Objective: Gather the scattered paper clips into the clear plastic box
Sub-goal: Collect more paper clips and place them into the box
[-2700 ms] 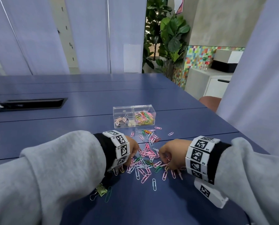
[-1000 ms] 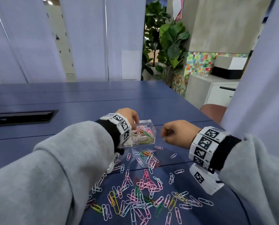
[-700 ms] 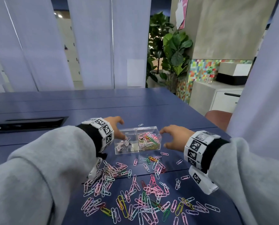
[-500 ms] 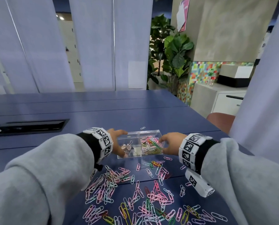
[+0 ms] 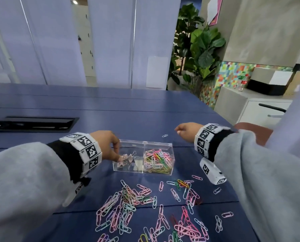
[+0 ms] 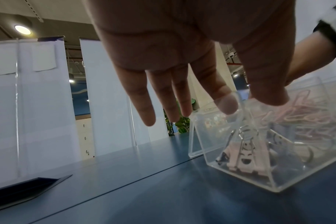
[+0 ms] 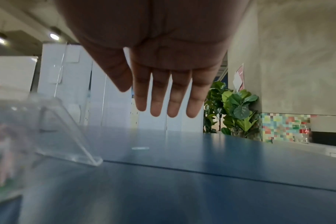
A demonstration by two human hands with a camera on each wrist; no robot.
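Note:
The clear plastic box (image 5: 128,169) stands open on the blue table (image 5: 128,119), its lid (image 7: 67,136) tipped back behind it. Binder clips (image 6: 244,157) fill its left compartment and coloured paper clips (image 5: 157,161) its right one. My left hand (image 5: 117,151) pinches the box's left wall (image 6: 217,145) between thumb and index finger, other fingers straight. My right hand (image 5: 178,130) hovers beyond the box's far right corner, fingers (image 7: 171,106) straight and empty. A lone clip (image 5: 165,135) lies just left of it. Many scattered paper clips (image 5: 128,203) lie in front of the box.
A black recessed cable tray (image 5: 32,123) sits in the table at the far left. The table's right edge runs close to my right arm, with a brown chair back (image 5: 253,131) beyond it. A potted plant (image 5: 198,49) stands behind the table.
Half a second ago both hands held the box's ends. My right hand has let go and moved back and right; my left hand still holds the left end.

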